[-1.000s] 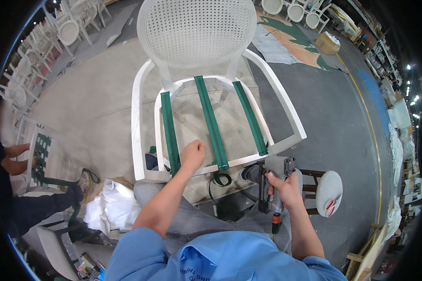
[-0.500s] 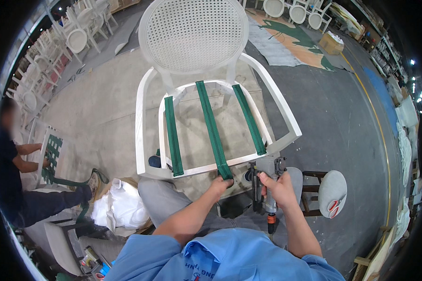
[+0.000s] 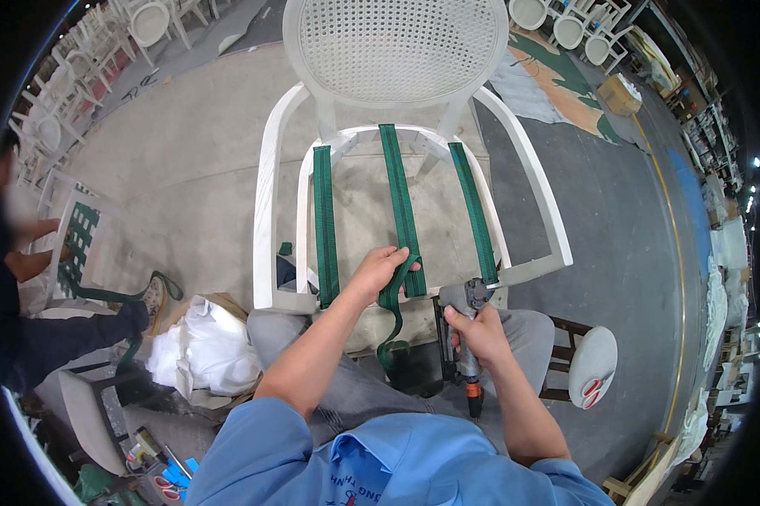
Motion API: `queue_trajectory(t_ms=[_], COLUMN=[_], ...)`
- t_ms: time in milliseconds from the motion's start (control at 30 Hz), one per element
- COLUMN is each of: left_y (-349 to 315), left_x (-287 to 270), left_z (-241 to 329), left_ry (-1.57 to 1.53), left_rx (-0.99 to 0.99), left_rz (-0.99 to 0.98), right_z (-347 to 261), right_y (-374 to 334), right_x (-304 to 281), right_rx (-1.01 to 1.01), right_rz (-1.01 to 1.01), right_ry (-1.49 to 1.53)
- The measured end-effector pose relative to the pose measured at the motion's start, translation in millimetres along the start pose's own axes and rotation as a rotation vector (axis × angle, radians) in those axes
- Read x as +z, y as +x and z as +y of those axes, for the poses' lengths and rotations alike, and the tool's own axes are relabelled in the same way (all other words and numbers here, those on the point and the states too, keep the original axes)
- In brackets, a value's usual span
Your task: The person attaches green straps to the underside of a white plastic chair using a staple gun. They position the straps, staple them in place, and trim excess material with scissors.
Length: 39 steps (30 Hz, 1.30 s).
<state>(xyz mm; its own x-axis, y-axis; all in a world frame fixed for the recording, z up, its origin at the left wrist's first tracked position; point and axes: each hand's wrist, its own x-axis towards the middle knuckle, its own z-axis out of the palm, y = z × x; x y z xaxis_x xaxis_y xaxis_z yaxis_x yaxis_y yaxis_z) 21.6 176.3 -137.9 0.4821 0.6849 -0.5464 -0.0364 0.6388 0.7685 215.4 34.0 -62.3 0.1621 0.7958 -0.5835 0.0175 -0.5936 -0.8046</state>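
Observation:
In front of me stands a white armchair frame (image 3: 527, 156) with a round woven back (image 3: 397, 51). A left green webbing strap (image 3: 323, 223), a middle strap (image 3: 397, 194) and a right strap (image 3: 472, 211) span its seat opening from back to front. My left hand (image 3: 378, 274) is closed on a loose webbing strap (image 3: 390, 299) over the front of the middle strap; its tail hangs down between my knees. My right hand (image 3: 483, 337) grips a grey air staple gun (image 3: 459, 297) with an orange hose fitting, its head beside the front rail near the right strap.
On the right, red-handled scissors (image 3: 594, 390) lie on a round padded stool (image 3: 593, 350). A white plastic bag (image 3: 207, 346) sits at the left. Further left, another person (image 3: 0, 270) handles green webbing on a second chair frame (image 3: 62, 244). A cardboard box (image 3: 620, 94) stands far right.
My left hand has risen from below the front rail to above the middle strap, drawing up the loose webbing. The staple gun has shifted slightly left and down in my right hand.

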Motion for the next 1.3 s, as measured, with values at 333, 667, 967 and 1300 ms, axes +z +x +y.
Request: queue_trajectory(t_ms=[333, 667, 967, 1300], left_y=[27.4, 29.6, 28.0, 22.2], left_x=[-1.1, -4.6, -5.3, -15.8], left_z=[-15.9, -14.1, -8.3, -6.6], left_ry=[-0.140, -0.176, -0.151, -0.007], left_rx=[-0.046, -0.089, -0.108, -0.060], left_rz=[0.027, 0.016, 0.015, -0.018], right_z=[8.9, 12.0, 3.8, -12.5], right_y=[28.5, 32.7, 29.6, 2.9], right_x=[19.3, 28.2, 44.7, 19.3], right_rx=[0.024, 0.036, 0.075, 0.019], right_rz=[0.025, 0.054, 0.044, 0.071], right_ry=[-0.092, -0.189, -0.299, -0.042])
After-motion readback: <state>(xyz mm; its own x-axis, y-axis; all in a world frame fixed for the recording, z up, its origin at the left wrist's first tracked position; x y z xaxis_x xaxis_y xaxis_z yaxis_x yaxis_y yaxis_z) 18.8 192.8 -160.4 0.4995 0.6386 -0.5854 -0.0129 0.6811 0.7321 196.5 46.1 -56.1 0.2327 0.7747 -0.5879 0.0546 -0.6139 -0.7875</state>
